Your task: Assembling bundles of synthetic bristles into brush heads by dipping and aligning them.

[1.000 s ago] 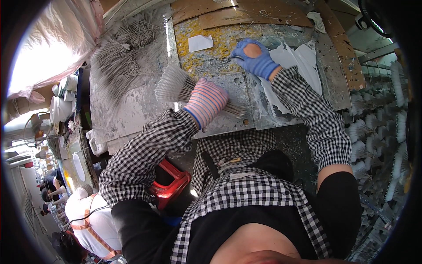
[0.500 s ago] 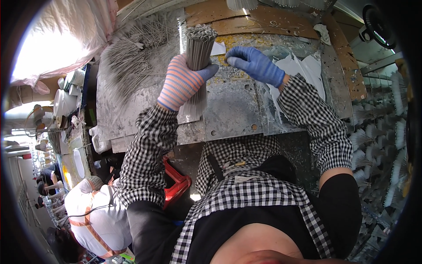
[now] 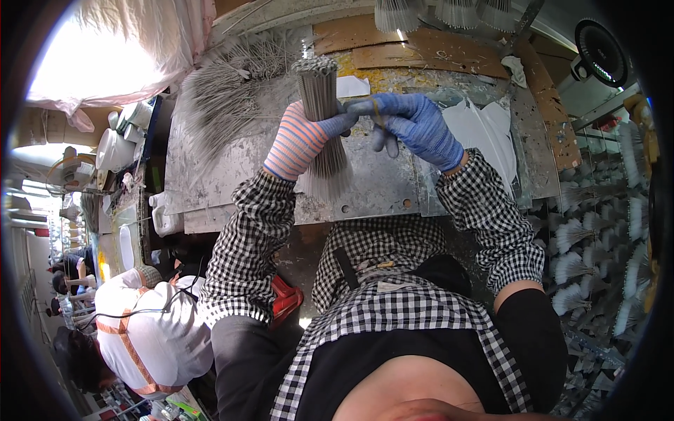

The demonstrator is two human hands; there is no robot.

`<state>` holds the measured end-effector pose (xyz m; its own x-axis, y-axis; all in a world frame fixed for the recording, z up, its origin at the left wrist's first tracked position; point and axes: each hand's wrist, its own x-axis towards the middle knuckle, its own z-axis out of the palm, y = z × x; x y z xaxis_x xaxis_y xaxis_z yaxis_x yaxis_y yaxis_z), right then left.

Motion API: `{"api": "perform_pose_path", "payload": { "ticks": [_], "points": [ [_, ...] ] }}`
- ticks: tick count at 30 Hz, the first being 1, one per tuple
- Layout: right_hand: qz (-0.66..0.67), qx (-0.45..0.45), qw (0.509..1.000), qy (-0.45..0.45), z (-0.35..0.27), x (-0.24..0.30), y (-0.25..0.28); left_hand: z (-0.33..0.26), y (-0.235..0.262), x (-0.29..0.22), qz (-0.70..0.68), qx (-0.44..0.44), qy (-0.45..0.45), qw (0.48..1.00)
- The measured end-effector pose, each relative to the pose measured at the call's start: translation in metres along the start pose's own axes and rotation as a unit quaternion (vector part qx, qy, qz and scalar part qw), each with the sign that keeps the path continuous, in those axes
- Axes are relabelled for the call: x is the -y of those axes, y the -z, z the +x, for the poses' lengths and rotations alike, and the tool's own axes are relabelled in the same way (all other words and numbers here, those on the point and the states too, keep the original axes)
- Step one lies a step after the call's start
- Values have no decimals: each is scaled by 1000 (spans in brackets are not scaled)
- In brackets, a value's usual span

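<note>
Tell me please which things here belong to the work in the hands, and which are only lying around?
In use:
- left hand, gripping the bundle of thin grey sticks
- right hand, its fingers meeting the bundle
- metal worktable under them

Lying about:
- loose heap of grey sticks
- white sheets
- cardboard pieces
- white containers
- finished fanned bundles

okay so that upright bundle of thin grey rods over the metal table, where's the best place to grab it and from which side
Probably around the middle, where the left hand already wraps the bundle of rods from the left. The rods stand nearly upright and splay at the bottom, so a grip around the tight middle should keep them together. The right hand meets it from the right side, above the metal table.
</note>
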<state>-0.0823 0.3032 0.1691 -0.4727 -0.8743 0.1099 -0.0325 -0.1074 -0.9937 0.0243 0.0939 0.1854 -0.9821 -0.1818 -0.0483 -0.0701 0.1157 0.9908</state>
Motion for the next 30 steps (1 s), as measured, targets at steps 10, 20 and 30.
{"api": "perform_pose_path", "payload": {
  "ticks": [10, 20, 30],
  "points": [
    [-376, -5, 904, 206, 46, 7, -6, -22, -42, 9, 660, 119, -31, 741],
    [205, -95, 968, -107, 44, -47, 10, -35, -41, 14, 349, 15, -187, 918],
    [-293, -19, 853, 432, 18, 55, -41, -23, -33, 14, 420, 81, -489, 760]
  ]
}}
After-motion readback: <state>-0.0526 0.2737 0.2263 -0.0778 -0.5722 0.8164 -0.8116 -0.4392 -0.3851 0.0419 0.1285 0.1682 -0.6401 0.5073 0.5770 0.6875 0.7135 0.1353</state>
